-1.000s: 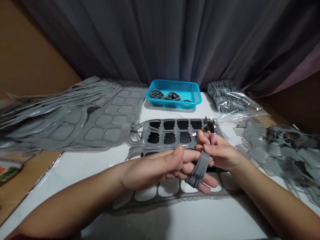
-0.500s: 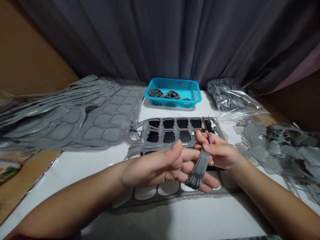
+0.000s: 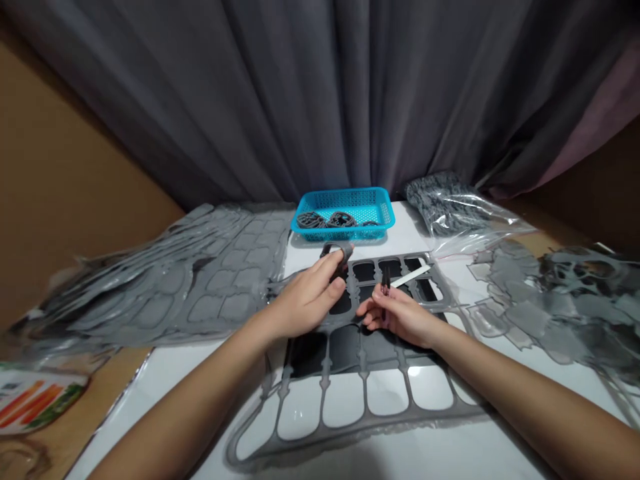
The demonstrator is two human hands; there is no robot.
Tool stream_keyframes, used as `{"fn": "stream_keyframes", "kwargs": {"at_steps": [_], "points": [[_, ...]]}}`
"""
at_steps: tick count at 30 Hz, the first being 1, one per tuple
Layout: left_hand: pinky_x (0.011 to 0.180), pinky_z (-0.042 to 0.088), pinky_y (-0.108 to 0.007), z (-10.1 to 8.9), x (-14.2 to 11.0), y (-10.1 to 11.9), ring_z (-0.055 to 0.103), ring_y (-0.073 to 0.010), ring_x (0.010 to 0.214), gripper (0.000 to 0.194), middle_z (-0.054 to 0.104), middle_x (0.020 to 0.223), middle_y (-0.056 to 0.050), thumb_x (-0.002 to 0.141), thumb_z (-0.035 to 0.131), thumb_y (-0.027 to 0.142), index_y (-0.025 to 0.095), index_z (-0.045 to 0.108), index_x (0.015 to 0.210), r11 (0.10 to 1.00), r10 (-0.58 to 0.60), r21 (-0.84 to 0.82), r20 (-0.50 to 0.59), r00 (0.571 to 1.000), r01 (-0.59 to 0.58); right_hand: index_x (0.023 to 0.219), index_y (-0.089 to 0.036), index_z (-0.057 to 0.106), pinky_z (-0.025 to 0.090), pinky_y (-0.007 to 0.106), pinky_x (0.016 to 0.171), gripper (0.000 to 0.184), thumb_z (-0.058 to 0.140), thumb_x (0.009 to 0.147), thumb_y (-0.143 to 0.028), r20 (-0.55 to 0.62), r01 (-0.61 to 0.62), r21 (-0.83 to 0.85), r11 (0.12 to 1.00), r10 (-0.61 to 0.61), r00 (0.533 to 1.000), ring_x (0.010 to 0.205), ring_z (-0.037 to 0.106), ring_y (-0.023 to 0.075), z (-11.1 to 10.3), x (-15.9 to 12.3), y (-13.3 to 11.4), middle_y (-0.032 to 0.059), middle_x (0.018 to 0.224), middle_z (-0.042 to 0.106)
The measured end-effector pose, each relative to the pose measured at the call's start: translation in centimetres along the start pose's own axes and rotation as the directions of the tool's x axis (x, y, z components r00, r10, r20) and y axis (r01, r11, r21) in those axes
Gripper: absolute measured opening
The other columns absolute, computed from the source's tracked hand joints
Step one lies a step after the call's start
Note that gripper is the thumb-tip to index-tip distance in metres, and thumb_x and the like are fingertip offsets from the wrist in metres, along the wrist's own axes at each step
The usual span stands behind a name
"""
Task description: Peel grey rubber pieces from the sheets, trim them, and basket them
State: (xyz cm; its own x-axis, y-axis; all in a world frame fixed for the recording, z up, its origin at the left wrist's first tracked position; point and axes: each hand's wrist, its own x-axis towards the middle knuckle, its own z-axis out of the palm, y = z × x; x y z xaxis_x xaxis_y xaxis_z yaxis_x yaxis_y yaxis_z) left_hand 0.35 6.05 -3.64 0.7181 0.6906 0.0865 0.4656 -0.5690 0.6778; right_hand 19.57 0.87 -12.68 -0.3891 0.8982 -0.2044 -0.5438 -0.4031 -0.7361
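Above the grey moulded sheet [image 3: 353, 303], my left hand [image 3: 305, 297] reaches forward, palm down. A bundle of grey rubber loops [image 3: 341, 248] is around its fingers, partly hidden by them. My right hand [image 3: 400, 317] is closed on a small pair of snips [image 3: 386, 277] with dark blades pointing up and away. It is low over the sheet, just right of my left hand. A thin white strip [image 3: 411, 275] slants across the sheet's cut-outs beyond my right hand. A second sheet [image 3: 360, 420] with rounded openings lies nearer me, over black and white surfaces.
A blue basket [image 3: 345, 233] holding coiled grey loops stands at the back. Stacked grey sheets [image 3: 235, 260] lie left, and grey scraps [image 3: 565, 307] are heaped right. A clear bag [image 3: 465, 207] of dark loops sits back right. A carrot-printed item [image 3: 40, 400] is front left.
My left hand has turned palm down and moved away to the left, carrying the loops towards the basket. My right hand has moved slightly left and down with the snips. The view has tilted up.
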Motion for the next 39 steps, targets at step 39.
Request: {"fn": "stream_keyframes", "kwargs": {"at_steps": [39], "points": [[0.063, 0.051, -0.020, 2.7, 6.1, 2.9, 0.068, -0.0156, 0.072, 0.032, 0.073, 0.083, -0.007, 0.078, 0.062, 0.032, 0.008, 0.066, 0.101, 0.999, -0.037, -0.001, 0.312, 0.950, 0.039, 0.067, -0.021, 0.033, 0.010, 0.015, 0.030, 0.031, 0.063, 0.061, -0.027, 0.262, -0.083, -0.139, 0.987, 0.117, 0.958, 0.028, 0.018, 0.0000, 0.2, -0.7, -0.5, -0.0081, 0.048, 0.055]]}}
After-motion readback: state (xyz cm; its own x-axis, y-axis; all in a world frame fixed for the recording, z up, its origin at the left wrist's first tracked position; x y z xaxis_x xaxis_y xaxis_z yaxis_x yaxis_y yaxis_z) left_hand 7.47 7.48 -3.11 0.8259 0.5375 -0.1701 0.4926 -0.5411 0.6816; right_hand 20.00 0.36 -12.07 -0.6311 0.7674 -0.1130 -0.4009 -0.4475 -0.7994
